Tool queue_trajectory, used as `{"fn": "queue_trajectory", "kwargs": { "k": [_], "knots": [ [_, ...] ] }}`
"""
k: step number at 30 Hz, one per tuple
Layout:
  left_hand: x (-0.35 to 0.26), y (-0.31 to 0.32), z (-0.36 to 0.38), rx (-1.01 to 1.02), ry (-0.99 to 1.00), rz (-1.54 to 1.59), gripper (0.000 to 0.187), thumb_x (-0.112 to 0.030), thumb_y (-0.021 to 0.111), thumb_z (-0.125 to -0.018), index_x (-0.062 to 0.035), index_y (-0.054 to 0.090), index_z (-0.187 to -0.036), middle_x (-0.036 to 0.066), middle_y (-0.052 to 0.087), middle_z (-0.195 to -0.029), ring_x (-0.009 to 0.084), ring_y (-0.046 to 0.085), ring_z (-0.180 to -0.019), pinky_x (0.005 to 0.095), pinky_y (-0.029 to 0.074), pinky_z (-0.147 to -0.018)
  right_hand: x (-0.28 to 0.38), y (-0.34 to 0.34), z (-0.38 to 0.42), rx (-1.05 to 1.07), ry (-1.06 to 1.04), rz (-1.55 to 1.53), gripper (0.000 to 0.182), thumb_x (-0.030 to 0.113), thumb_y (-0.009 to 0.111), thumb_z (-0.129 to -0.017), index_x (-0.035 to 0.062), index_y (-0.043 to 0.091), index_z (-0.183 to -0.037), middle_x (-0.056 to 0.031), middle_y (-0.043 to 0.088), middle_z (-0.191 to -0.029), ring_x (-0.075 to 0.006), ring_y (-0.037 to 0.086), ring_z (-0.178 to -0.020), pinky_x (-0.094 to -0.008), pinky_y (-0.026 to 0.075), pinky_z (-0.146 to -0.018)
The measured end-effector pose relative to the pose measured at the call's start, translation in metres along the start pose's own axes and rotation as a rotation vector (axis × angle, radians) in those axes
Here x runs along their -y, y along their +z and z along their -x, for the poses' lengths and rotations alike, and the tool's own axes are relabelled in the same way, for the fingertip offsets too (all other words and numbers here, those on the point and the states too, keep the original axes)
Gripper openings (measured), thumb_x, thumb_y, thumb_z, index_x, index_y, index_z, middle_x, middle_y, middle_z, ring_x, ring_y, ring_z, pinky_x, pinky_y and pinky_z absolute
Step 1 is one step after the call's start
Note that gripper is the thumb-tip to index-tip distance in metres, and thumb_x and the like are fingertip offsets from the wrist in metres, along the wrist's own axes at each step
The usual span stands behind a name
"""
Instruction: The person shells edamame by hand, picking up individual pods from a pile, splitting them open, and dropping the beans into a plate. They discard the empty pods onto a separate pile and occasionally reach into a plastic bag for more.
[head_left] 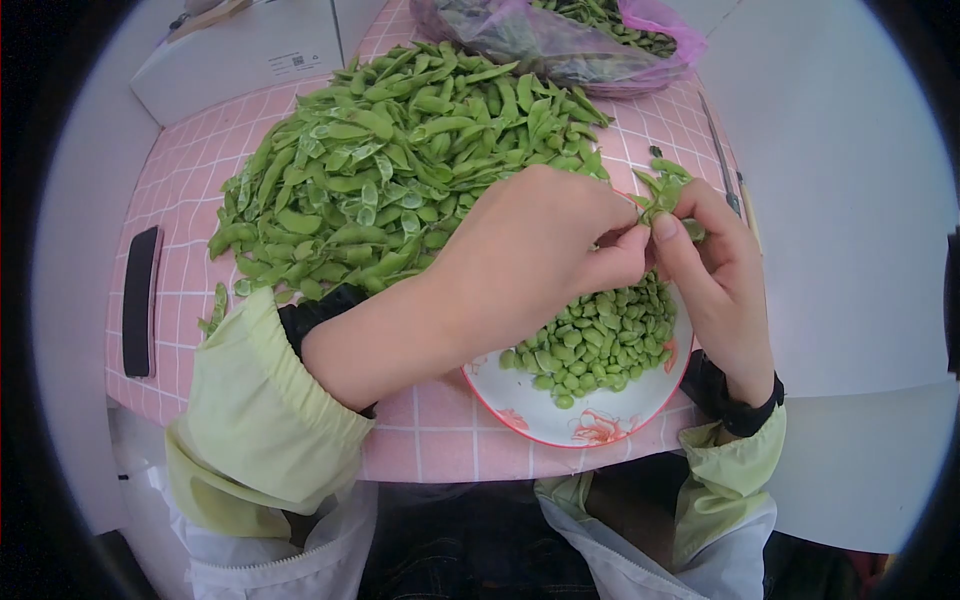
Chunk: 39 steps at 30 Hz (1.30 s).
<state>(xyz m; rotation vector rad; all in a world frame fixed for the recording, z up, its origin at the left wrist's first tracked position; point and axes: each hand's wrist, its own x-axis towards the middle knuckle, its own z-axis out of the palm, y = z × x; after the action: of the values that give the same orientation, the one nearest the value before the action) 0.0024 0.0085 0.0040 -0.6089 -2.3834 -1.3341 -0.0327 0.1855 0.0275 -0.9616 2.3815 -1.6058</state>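
My left hand [530, 250] and my right hand [715, 275] meet above a white plate [560, 420] with a red rim, both pinching one green bean pod [662, 195] between the fingertips. The plate holds a heap of shelled green beans [600, 345] under my hands. A big pile of green pods [400, 160] covers the pink checked table [440, 440] behind my left hand. Both wrists wear pale yellow-green sleeve covers.
A purple plastic bag [570, 40] with more pods lies at the table's far edge. A black phone [140, 300] rests near the left edge. A white box [240, 55] stands at the back left. A thin knife-like tool [722, 160] lies on the right side.
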Motion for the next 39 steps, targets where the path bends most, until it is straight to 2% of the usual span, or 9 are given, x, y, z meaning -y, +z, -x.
{"fn": "queue_trajectory", "kwargs": {
  "k": [5, 11, 14, 20, 26, 32, 35, 38, 39],
  "knots": [
    [0.001, 0.000, 0.001, 0.011, -0.050, 0.110, 0.017, -0.011, 0.057, -0.080, 0.0051, 0.055, -0.073, 0.010, 0.045, -0.056, 0.0113, 0.042, -0.047, 0.0288, 0.034, -0.046, -0.007, 0.000, -0.001, 0.006, -0.045, 0.046, 0.013, 0.011, 0.054, -0.091, 0.0001, 0.050, -0.086, -0.0026, 0.050, -0.074, -0.0074, 0.048, -0.068, -0.0228, 0.042, -0.062],
    [-0.003, -0.001, 0.001, 0.017, -0.073, 0.083, 0.016, -0.010, 0.056, -0.079, 0.0056, 0.055, -0.074, 0.010, 0.047, -0.057, 0.0111, 0.044, -0.048, 0.0279, 0.036, -0.047, -0.004, -0.001, -0.001, 0.023, -0.059, 0.094, 0.013, 0.011, 0.053, -0.091, 0.0007, 0.049, -0.085, -0.0023, 0.050, -0.072, -0.0071, 0.048, -0.068, -0.0225, 0.041, -0.060],
    [0.000, 0.003, 0.002, -0.059, -0.022, 0.091, 0.015, -0.009, 0.057, -0.079, 0.0053, 0.056, -0.077, 0.011, 0.048, -0.060, 0.0130, 0.046, -0.049, 0.0288, 0.037, -0.048, -0.001, 0.001, 0.000, 0.002, -0.011, 0.021, 0.014, 0.012, 0.052, -0.092, 0.0007, 0.049, -0.085, -0.0014, 0.051, -0.073, -0.0062, 0.049, -0.070, -0.0223, 0.041, -0.060],
    [0.000, 0.004, 0.001, -0.054, 0.012, 0.018, 0.011, -0.007, 0.056, -0.081, 0.0037, 0.058, -0.081, 0.012, 0.049, -0.062, 0.0174, 0.049, -0.051, 0.0301, 0.039, -0.050, -0.004, 0.004, -0.001, 0.005, -0.051, -0.024, 0.015, 0.015, 0.051, -0.095, 0.0010, 0.050, -0.090, -0.0006, 0.051, -0.073, -0.0053, 0.048, -0.067, -0.0224, 0.040, -0.059],
    [0.006, 0.010, 0.004, -0.097, 0.059, -0.104, 0.011, -0.007, 0.057, -0.082, 0.0012, 0.061, -0.089, 0.014, 0.054, -0.070, 0.0283, 0.055, -0.062, 0.0351, 0.044, -0.059, -0.001, -0.002, 0.002, 0.165, 0.111, 0.095, 0.018, 0.018, 0.049, -0.096, 0.0016, 0.051, -0.104, -0.0028, 0.053, -0.071, -0.0081, 0.044, -0.059, -0.0256, 0.035, -0.053],
    [0.005, 0.015, 0.007, -0.119, 0.089, -0.242, 0.020, -0.006, 0.057, -0.082, -0.0013, 0.060, -0.101, 0.016, 0.058, -0.079, 0.0326, 0.058, -0.071, 0.0379, 0.047, -0.064, -0.002, -0.002, 0.003, 0.146, 0.070, 0.127, 0.018, 0.016, 0.049, -0.094, -0.0003, 0.052, -0.102, -0.0071, 0.055, -0.067, -0.0115, 0.046, -0.056, -0.0281, 0.035, -0.052],
    [0.005, 0.017, 0.008, -0.140, 0.138, -0.240, 0.021, -0.006, 0.056, -0.083, -0.0015, 0.059, -0.103, 0.016, 0.057, -0.080, 0.0329, 0.058, -0.071, 0.0385, 0.046, -0.063, 0.001, -0.006, 0.003, 0.180, 0.074, 0.235, 0.023, 0.012, 0.049, -0.094, -0.0008, 0.053, -0.113, 0.0008, 0.054, -0.079, -0.0060, 0.046, -0.065, -0.0199, 0.037, -0.058],
    [0.005, 0.016, 0.007, -0.093, 0.071, -0.138, 0.017, -0.006, 0.054, -0.084, -0.0008, 0.059, -0.100, 0.017, 0.056, -0.078, 0.0328, 0.057, -0.070, 0.0382, 0.046, -0.062, 0.006, -0.004, 0.004, 0.166, 0.001, 0.293, 0.026, 0.006, 0.053, -0.088, -0.0019, 0.054, -0.112, -0.0026, 0.057, -0.079, -0.0074, 0.047, -0.063, -0.0210, 0.037, -0.055],
    [0.005, 0.017, 0.006, -0.100, 0.077, -0.110, 0.016, -0.005, 0.054, -0.084, -0.0004, 0.059, -0.099, 0.017, 0.055, -0.076, 0.0327, 0.057, -0.069, 0.0380, 0.046, -0.062, 0.004, -0.004, 0.004, 0.143, -0.032, 0.335, 0.024, 0.008, 0.055, -0.086, -0.0012, 0.053, -0.108, -0.0061, 0.057, -0.074, -0.0135, 0.050, -0.059, -0.0253, 0.038, -0.053]
  ]
}}
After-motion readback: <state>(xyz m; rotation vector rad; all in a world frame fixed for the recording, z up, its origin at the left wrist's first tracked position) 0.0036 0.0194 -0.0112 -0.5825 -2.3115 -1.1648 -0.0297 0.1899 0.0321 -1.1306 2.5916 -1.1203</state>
